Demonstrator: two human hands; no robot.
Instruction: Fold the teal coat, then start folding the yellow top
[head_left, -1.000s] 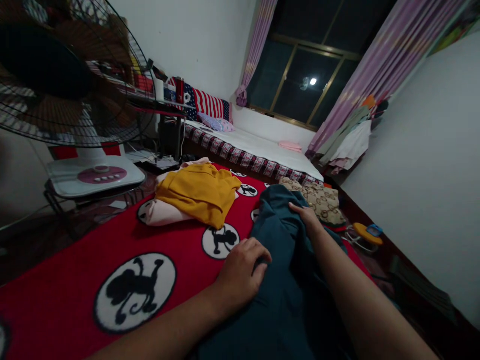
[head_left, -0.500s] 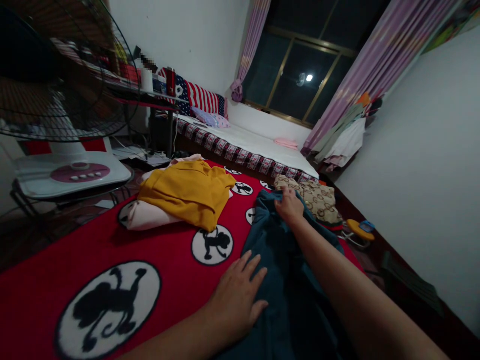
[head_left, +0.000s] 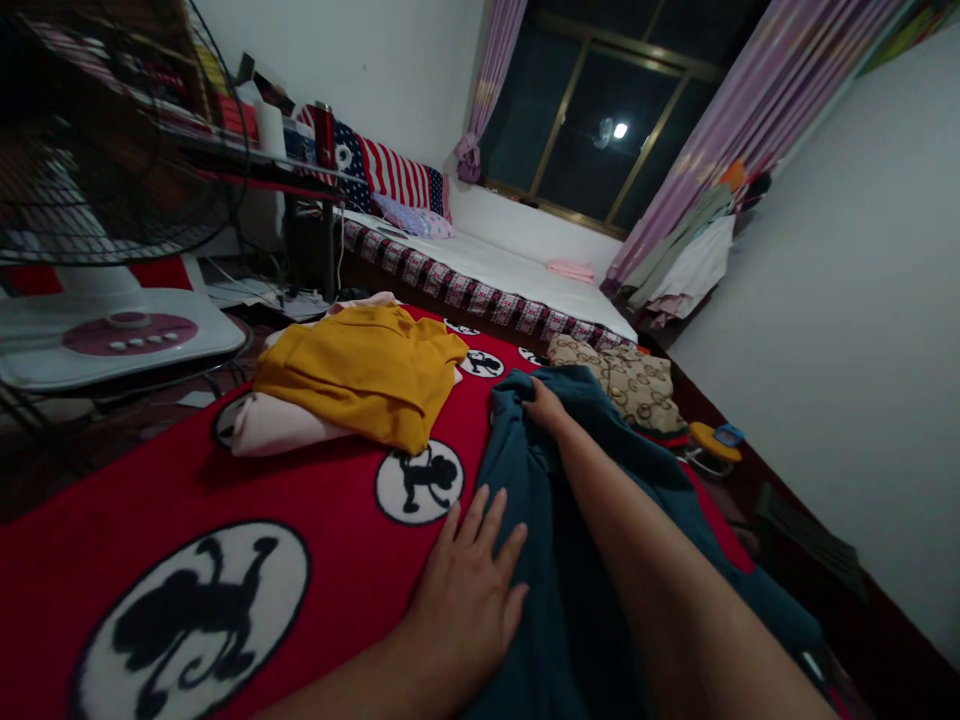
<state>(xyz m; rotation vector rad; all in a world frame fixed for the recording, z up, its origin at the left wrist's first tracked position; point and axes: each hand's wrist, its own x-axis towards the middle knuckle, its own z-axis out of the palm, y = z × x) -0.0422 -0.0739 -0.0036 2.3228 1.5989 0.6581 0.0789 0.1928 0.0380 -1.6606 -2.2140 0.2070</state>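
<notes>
Half a second on, the right hand [head_left: 545,408] has shifted left along the far end of the teal garment [head_left: 540,540], its fingers now hidden in a fold, so I cannot tell how firmly they grip. The left hand [head_left: 471,585] lies open, palm down and fingers spread, at the garment's left edge. Beneath is a red blanket [head_left: 330,510], also bearing yellow clothing [head_left: 367,370], with a fan [head_left: 131,335] at left and a window [head_left: 517,130] beyond.

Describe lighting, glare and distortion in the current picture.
Head view: dim overall, one small bright spot glaring in the dark window; head view: deep shadow across part of the teal garment; head view: scene tilted, fan cut off by the left edge.
</notes>
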